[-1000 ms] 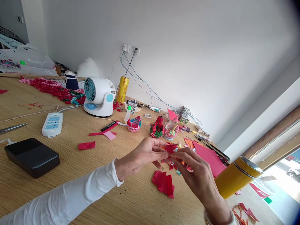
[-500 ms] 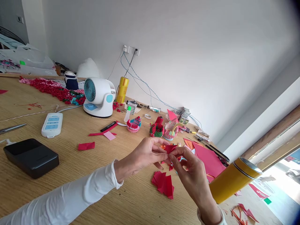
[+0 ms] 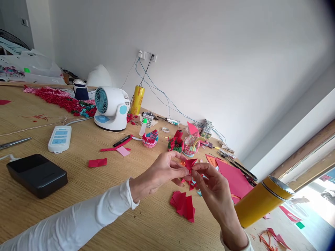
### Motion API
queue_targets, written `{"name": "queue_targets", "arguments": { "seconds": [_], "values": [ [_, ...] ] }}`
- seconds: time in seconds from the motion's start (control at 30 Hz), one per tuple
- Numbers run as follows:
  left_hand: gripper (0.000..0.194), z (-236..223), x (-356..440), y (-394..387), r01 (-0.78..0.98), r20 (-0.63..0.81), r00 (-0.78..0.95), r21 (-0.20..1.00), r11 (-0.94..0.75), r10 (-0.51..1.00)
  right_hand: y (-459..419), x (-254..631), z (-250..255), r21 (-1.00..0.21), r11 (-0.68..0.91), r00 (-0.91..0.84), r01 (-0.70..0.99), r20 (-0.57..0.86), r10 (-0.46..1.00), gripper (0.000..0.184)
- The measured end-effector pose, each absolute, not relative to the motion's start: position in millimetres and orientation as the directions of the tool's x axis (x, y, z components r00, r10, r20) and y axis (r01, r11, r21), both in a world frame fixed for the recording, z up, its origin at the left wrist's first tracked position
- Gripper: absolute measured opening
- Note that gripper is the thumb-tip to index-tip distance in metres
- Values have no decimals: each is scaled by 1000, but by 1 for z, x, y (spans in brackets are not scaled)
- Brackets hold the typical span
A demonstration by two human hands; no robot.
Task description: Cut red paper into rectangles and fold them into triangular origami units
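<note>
Nearest the camera, the left hand point(image 3: 159, 172), coming out of a white sleeve, and the right hand point(image 3: 213, 190) meet above the light wooden bench point(image 3: 104, 195). Between their fingertips they pinch 1 small folded piece of red paper point(image 3: 190, 163), held in the air just above the bench surface; both hands are closed narrowly on it, thumbs and forefingers pressed to its edges.

Directly below the hands lies a loose pile of red paper pieces point(image 3: 183, 204), flat on the bench. To the right of the right wrist stands a yellow cylindrical flask with a silver rim point(image 3: 261, 205), looking tilted in this view. Beyond the hands a large red paper sheet point(image 3: 232, 177) lies flat, with orange sheets partly under it.

On the left, a black rectangular box point(image 3: 38, 175) sits near the bench edge, and a little further back a white power strip with blue buttons point(image 3: 59, 138). A small red paper strip point(image 3: 97, 162) lies between them and the hands, and a pink paper square point(image 3: 123, 151) rests beside a black pen point(image 3: 121, 140).

Further on stand 3 small multicoloured folded-paper models point(image 3: 176, 143) in a row. Behind those sits a white desk fan with a blue grille point(image 3: 111, 107), with a yellow roll point(image 3: 137, 100) upright beside it. At the far left a heap of red and pink paper pieces point(image 3: 60, 99) is spread along the bench, and blue cables point(image 3: 162, 97) run up the white wall to a socket.
</note>
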State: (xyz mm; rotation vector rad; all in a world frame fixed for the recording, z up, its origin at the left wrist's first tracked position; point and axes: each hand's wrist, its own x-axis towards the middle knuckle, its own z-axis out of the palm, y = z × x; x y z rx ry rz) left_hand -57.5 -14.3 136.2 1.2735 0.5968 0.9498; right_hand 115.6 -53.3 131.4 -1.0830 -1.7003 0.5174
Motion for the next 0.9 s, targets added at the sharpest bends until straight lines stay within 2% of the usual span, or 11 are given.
{"name": "queue_targets", "arguments": {
  "seconds": [0.1, 0.23, 0.5, 0.73, 0.9],
  "values": [
    [46, 136, -58, -14, -250, 133, 507, 968, -2, 851, -55, 119, 135, -668, 530, -168, 523, 528, 832, 11],
    [43, 136, -57, -15, -236, 142, 515, 971, -20, 845, -57, 120, 137, -614, 543, -170, 574, 559, 812, 10],
    [43, 136, -56, -16, -252, 135, 485, 968, -10, 864, -54, 114, 132, -666, 539, -123, 516, 565, 816, 13],
    [42, 137, -55, -15, -242, 126, 468, 970, -10, 875, -53, 110, 127, -746, 495, -13, 445, 547, 837, 12],
    [44, 136, -55, -14, -238, 151, 507, 971, -30, 849, -53, 111, 129, -724, 534, -7, 437, 591, 807, 17]
  ]
}}
